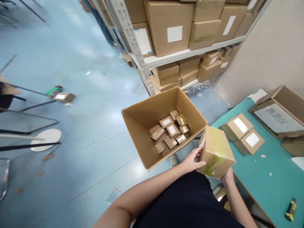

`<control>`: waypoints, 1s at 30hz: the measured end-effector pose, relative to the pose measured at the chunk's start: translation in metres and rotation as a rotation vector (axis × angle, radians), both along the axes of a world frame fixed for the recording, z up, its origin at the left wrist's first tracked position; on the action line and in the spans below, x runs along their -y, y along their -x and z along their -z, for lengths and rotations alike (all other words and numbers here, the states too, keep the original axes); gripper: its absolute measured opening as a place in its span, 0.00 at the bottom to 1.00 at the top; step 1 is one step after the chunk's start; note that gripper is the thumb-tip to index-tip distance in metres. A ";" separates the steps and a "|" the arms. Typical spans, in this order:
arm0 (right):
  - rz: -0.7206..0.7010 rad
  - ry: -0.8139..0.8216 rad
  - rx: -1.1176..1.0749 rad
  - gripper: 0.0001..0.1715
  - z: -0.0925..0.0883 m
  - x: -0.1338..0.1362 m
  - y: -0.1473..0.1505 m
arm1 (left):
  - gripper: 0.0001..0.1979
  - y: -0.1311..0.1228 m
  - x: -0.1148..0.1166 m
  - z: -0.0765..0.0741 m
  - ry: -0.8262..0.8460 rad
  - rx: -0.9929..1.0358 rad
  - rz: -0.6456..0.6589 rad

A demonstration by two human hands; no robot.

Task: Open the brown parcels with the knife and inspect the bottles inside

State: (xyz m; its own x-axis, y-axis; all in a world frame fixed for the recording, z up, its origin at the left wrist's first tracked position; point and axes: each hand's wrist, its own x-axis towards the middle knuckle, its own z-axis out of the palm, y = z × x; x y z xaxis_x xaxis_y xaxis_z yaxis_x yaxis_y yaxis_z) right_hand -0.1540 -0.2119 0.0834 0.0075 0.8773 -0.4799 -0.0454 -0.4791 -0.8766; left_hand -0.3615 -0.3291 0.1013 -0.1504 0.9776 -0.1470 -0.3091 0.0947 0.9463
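My left hand (pixel 192 161) and my right hand (pixel 227 176) both grip a small cardboard box (pixel 215 152) wrapped in yellowish translucent tape. My left hand holds its near side, and my right hand supports its lower corner. The held box is just to the right of a large open carton (pixel 148 125) standing on the floor. Several small tape-wrapped cardboard packets (pixel 169 131) lie in a loose heap in the bottom of that carton.
Metal shelving (pixel 194 52) holds stacked labelled cartons. A teal table (pixel 268 171) on the right bears two labelled boxes (pixel 242 134), a carton with a handwritten sign (pixel 277 117) and a yellow-and-black tool (pixel 291 209). Chair legs (pixel 28 126) and a small carton (pixel 64 97) are on the floor.
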 end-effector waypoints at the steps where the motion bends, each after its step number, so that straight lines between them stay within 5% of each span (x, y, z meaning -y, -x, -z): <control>1: 0.059 0.017 -0.006 0.24 0.000 0.003 -0.006 | 0.42 -0.004 -0.004 0.000 0.004 0.007 0.030; 9: 0.232 0.032 -0.044 0.27 0.008 0.008 -0.068 | 0.40 -0.057 -0.035 0.004 0.043 0.000 0.146; 20: 0.231 -0.070 -0.069 0.33 0.010 -0.020 -0.202 | 0.36 -0.183 -0.098 -0.007 0.075 0.021 0.309; 30: 0.269 -0.173 0.127 0.39 0.042 -0.049 -0.294 | 0.31 -0.263 -0.172 0.010 0.279 -0.009 0.503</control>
